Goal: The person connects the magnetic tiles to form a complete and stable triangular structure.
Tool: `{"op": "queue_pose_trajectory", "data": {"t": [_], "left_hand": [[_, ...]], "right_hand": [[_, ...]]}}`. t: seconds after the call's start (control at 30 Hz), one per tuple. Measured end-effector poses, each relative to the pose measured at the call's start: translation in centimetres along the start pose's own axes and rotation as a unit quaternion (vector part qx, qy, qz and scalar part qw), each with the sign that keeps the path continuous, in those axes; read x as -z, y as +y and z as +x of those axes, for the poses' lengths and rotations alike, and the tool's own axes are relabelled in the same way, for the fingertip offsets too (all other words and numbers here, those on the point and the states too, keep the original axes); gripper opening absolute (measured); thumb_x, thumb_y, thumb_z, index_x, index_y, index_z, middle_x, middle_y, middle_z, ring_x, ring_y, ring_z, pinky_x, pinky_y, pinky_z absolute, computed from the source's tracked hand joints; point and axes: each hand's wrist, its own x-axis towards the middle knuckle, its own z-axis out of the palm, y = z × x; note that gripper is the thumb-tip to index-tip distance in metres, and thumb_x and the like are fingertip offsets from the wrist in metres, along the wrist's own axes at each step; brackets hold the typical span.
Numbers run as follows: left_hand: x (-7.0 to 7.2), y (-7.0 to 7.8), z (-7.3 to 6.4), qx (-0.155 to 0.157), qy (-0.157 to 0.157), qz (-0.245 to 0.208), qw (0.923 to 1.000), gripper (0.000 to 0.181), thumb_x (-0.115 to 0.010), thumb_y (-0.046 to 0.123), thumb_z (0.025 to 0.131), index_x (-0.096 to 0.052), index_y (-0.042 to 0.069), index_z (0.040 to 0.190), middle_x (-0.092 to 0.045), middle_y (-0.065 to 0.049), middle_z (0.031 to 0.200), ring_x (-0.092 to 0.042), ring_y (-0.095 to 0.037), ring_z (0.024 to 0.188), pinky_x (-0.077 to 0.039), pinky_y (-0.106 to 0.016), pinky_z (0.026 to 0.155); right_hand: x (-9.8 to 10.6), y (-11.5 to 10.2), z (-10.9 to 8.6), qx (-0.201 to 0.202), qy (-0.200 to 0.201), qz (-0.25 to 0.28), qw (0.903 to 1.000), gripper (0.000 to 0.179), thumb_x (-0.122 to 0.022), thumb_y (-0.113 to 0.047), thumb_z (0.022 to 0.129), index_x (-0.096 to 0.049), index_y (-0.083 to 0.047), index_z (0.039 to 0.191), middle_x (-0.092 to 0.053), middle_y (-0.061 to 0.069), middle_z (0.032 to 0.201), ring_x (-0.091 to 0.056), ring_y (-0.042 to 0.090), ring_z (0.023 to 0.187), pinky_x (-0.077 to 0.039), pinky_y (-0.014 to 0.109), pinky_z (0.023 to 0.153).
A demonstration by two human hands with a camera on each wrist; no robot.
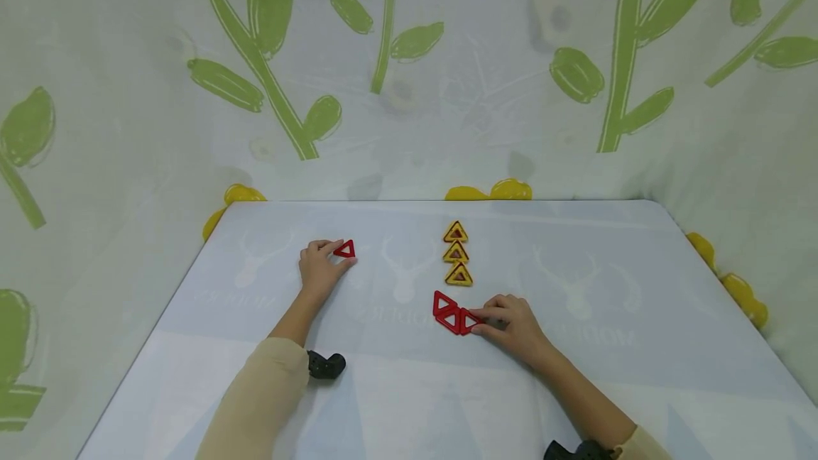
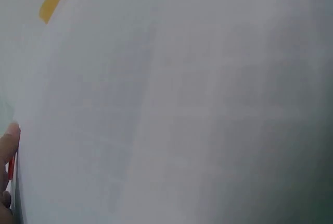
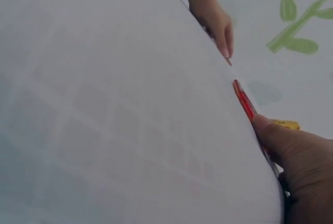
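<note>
My left hand (image 1: 319, 267) pinches a small red triangle frame (image 1: 353, 249) between thumb and fingers, at the table's left side. A sliver of red shows by the fingers (image 2: 9, 146) in the left wrist view. My right hand (image 1: 513, 326) pinches another red triangle (image 1: 462, 322) at its right side, thumb below and finger above. That triangle lies against a second red triangle (image 1: 447, 327), which adjoins a third red triangle (image 1: 436, 304) at upper left. In the right wrist view the red pieces (image 3: 244, 103) appear edge-on beyond the thumb.
Three yellow triangles with brown centres, the top one (image 1: 456, 238), the middle one (image 1: 456, 260) and the lowest one (image 1: 459, 282), stand in a column behind the red group. The pale table (image 1: 383, 389) meets a leaf-printed cloth (image 1: 447, 126). Dark devices (image 1: 327, 366) sit at both wrists.
</note>
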Motion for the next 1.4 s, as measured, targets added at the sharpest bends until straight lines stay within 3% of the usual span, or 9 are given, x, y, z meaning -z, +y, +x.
{"op": "queue_pose_trajectory", "data": {"t": [0.2,0.63,0.87,1.4], "left_hand": [[0.0,0.0,0.1,0.001,-0.018,0.035,0.9992,0.056,-0.069,0.034,0.085,-0.055,0.009,0.132,-0.043,-0.019,0.130,-0.036,-0.037,0.115,-0.024,-0.050,0.098],[-0.4,-0.3,-0.3,-0.012,-0.004,0.035,0.9993,0.046,-0.072,0.033,0.082,-0.065,0.009,0.120,-0.054,-0.018,0.116,-0.043,-0.035,0.106,-0.029,-0.049,0.095],[-0.4,-0.3,-0.8,-0.014,-0.016,0.017,0.9996,0.041,-0.072,0.031,0.083,-0.068,0.008,0.116,-0.056,-0.016,0.113,-0.045,-0.034,0.106,-0.028,-0.048,0.096],[-0.4,-0.1,-2.5,-0.063,-0.007,0.011,0.9980,0.038,-0.076,0.029,0.078,-0.071,0.006,0.109,-0.058,-0.013,0.103,-0.050,-0.030,0.095,-0.031,-0.046,0.085]], "right_hand": [[0.1,-0.2,0.0,0.000,-0.003,0.005,1.0000,0.029,-0.082,-0.015,0.069,-0.076,-0.012,0.097,-0.061,-0.005,0.084,-0.047,0.004,0.076,-0.036,0.027,0.068],[0.1,-0.2,0.1,0.003,0.001,-0.003,1.0000,0.028,-0.081,-0.013,0.069,-0.076,-0.012,0.097,-0.060,-0.006,0.083,-0.046,0.006,0.074,-0.034,0.026,0.067],[0.1,-0.3,0.0,-0.001,-0.002,-0.002,1.0000,0.029,-0.082,-0.015,0.069,-0.076,-0.012,0.097,-0.060,-0.006,0.084,-0.046,0.005,0.076,-0.036,0.027,0.067],[0.0,0.0,0.0,0.014,0.008,-0.001,0.9999,0.028,-0.082,-0.012,0.068,-0.077,-0.010,0.096,-0.061,-0.005,0.082,-0.047,0.006,0.073,-0.035,0.025,0.066]]}}
